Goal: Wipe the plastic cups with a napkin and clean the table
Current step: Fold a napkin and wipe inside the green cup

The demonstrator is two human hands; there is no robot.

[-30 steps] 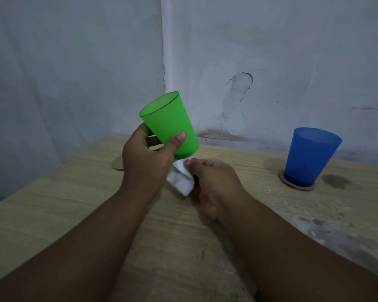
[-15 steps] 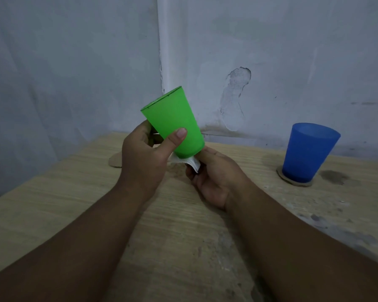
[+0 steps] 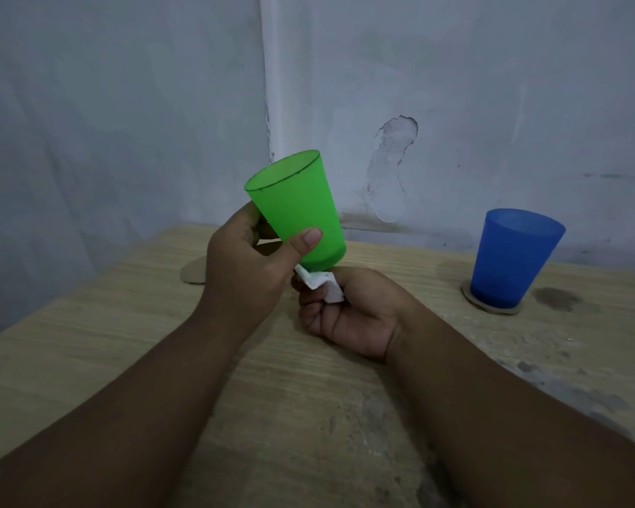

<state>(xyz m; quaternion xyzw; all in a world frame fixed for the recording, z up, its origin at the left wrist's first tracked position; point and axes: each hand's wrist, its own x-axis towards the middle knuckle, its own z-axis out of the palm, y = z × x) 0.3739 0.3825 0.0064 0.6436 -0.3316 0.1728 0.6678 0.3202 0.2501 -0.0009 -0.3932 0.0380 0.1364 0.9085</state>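
Left hand [image 3: 246,265] grips green cup [image 3: 294,210] in the air above the worktop [image 3: 125,342]. Thumb [image 3: 303,243] is pressed on the near side of the cup wall low down, and the other fingers [image 3: 252,218] wrap round the far side, mostly hidden. Cup is tilted, its open rim up and leaning away from the thumb, its base pointing down toward the right hand.

Right hand [image 3: 352,309] sits just under the cup base, palm turned up, fingers [image 3: 310,309] curled and pinching a small white napkin [image 3: 323,286]. The napkin is bunched and sticks up out of the fingertips, touching the cup's bottom edge right below the left thumb. Cannot tell if the right hand rests on the worktop or hovers just above it.

Blue cup [image 3: 510,254] stands upright, well apart from the right fingers on their outer side, on a round cardboard coaster [image 3: 492,308]. A dark stain [image 3: 554,298] lies on the worktop just beyond that coaster, farther from the hands. A second cardboard coaster [image 3: 193,275] lies flat past the left knuckles, partly hidden by the left hand, with nothing on the part that shows.

Worktop is light wood grain with grey smudges on the right forearm side. Pale wall [image 3: 455,86] stands behind, with a peeled patch [image 3: 393,170] above the right hand.
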